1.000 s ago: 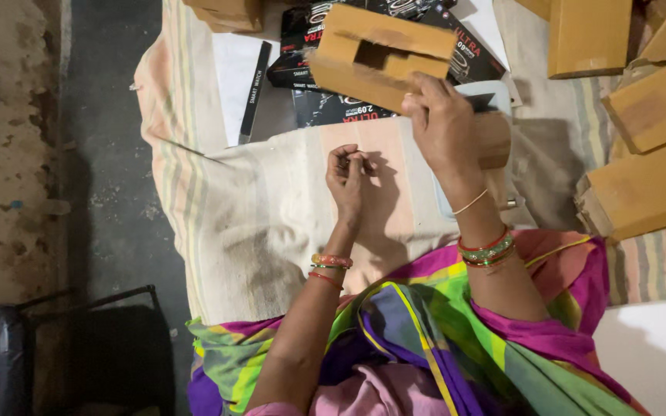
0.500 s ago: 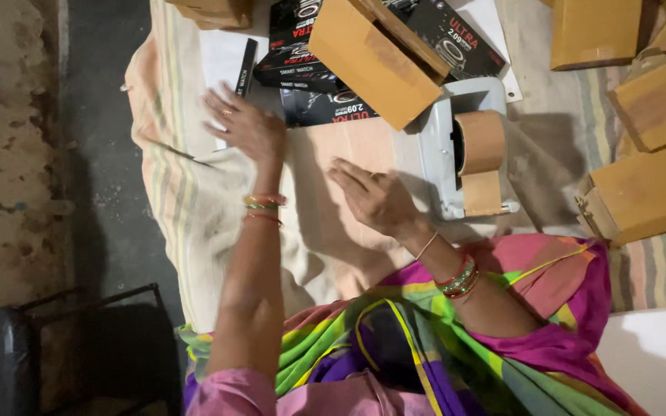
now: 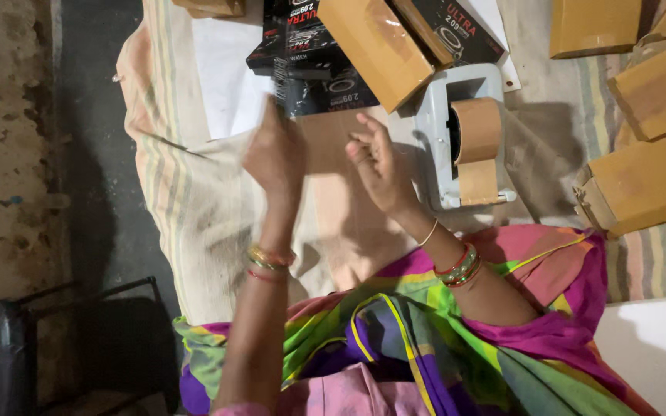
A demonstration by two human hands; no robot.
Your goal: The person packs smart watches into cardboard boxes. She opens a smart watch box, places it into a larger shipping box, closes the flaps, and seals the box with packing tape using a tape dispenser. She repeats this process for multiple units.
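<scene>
Seen from a head-worn camera looking down at a lap and a cloth-covered work surface. Left hand [image 3: 275, 154] raised over the striped cloth [image 3: 186, 208], fingers closed together on a flat brown cardboard piece [image 3: 325, 142], gripped at its left edge; motion blur over the knuckles, exact finger positions not discernible. Right hand [image 3: 379, 166] held just beside the same cardboard piece at its right edge, fingers curled and slightly apart, fingertips touching or nearly touching the board; contact could not be confirmed. Cardboard piece held between both hands, above the cloth and just in front of a stack of black printed boxes [image 3: 306, 54]. Brown carton [image 3: 383, 46] lying tilted across the black boxes, near the fingertips of the right hand. Grey tape dispenser [image 3: 456, 139] with a roll of brown tape [image 3: 478, 131] positioned just right of the right hand, standing on the cloth. Several closed brown cartons [image 3: 649, 181] stacked further right, well apart from both hands. White sheet [image 3: 229, 85] lying left of the black boxes. Bangles worn on both wrists; multicoloured garment [image 3: 441, 339] filling the lower part of the view. Dark chair frame [image 3: 79, 347] located at lower left on the bare floor.
</scene>
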